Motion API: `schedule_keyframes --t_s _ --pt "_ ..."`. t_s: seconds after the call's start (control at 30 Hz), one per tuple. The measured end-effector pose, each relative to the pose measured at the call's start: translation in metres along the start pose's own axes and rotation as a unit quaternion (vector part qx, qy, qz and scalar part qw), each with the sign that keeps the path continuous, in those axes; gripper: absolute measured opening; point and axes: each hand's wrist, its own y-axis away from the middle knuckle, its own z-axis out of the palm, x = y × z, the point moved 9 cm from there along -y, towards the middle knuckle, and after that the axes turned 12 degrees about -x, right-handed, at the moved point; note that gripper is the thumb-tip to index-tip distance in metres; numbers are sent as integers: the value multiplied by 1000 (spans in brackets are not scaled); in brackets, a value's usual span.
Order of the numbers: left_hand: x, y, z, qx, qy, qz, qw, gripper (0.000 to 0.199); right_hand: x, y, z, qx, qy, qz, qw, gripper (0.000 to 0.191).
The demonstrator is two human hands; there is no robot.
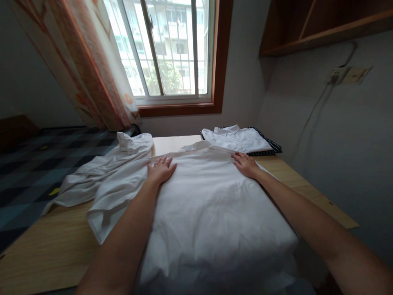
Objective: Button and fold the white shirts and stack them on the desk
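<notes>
A white shirt (211,200) is spread over the wooden board, its collar (196,146) at the far end and its lower part hanging over the near edge. One sleeve (113,205) lies out to the left. My left hand (161,169) rests on the shirt's upper left with fingers spread. On the upper right, near the shoulder, lies my right hand (245,164), palm down with the fingers stretched out. Neither hand grips the cloth.
The wooden board (55,246) carries a stack of folded clothes, a white shirt (242,140) over dark striped cloth (272,144), at the back right. Crumpled white cloth (135,144) lies back left, beside a checked bed (24,172). A wall stands right; a window (172,49) is ahead.
</notes>
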Motion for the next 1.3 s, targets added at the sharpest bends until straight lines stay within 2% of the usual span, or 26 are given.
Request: schedule_keyframes --t_s 0.07,0.17,0.23,0.33,0.4,0.47,0.53,0.6,0.67,0.73,1.0,1.07,1.17,1.23,1.3 --pt "1 0 -1 5 -1 2 1000 68 -3 2 -6 5 9 -13 1000 45" --pt "2 1 -2 15 2 6 1000 67 -21 8 -22 10 45 -18 999 40" --pt "2 1 -3 24 5 7 1000 66 -44 14 -36 22 55 -10 998 36" --pt "2 1 -3 34 9 9 999 65 -104 27 -50 47 7 -47 998 33" --pt "2 1 -4 43 14 12 999 63 -149 39 -45 35 -34 -79 996 35" --pt "2 2 -6 64 18 16 998 60 -189 52 -30 8 -63 -100 993 45" --pt "3 5 -12 98 15 22 995 53 -216 65 -9 -38 -90 -112 989 59" --pt "5 9 -18 135 6 32 990 46 -232 77 9 -81 -95 -139 982 64" --pt "8 14 -22 158 -6 45 986 42 -230 86 18 -96 -89 -155 979 64" --pt "10 16 -23 162 -12 55 985 41 -214 90 21 -95 -84 -155 980 61" --pt "14 21 -25 135 -38 67 988 44 -105 88 17 -69 -33 -71 995 58" --pt "20 31 -32 143 -61 71 985 41 -79 85 15 -59 -14 -47 997 59" --pt "41 59 -35 148 -56 114 981 40 -58 82 15 -45 8 -45 998 58" --pt "60 82 -26 130 -28 164 977 44 -54 80 16 -40 14 -48 998 58" --pt "73 102 -6 89 -15 187 978 50 -54 80 18 -39 16 -47 998 58"
